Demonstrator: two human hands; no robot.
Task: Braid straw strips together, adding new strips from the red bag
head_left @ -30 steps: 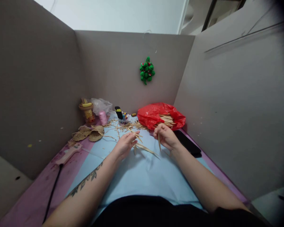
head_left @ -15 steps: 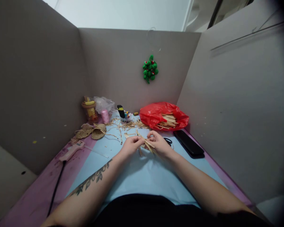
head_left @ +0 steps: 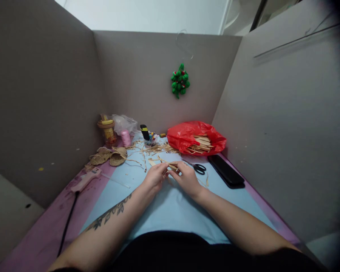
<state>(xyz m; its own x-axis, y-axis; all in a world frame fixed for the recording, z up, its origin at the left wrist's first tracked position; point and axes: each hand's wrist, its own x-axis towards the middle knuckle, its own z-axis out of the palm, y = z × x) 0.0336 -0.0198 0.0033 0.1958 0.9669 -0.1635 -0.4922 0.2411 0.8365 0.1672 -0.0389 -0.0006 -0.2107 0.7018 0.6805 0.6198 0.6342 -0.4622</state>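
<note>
My left hand (head_left: 156, 175) and my right hand (head_left: 186, 177) meet over the light blue cloth (head_left: 184, 217). Between their fingertips is a small bundle of dry straw strips (head_left: 173, 166), pale tan and flat. Both hands are closed on it, the fingers partly covering it. Strip ends stick out beyond the left fingers. Just past my right hand lies a pair of black-handled scissors (head_left: 200, 169), its blades partly behind that hand.
A red plastic bag (head_left: 181, 138) of straw strips stands at the back right, a black phone-like case (head_left: 226, 172) before it. To the left are a glue gun (head_left: 86, 180), woven straw pieces (head_left: 118, 156) and a pink thread spool (head_left: 125, 138). Straw scraps (head_left: 158, 149) litter the back.
My right hand has turned and shifted slightly left, its fingers closer to the left ones. The strips that hung below the hands are now mostly hidden, and the scissors show more fully.
</note>
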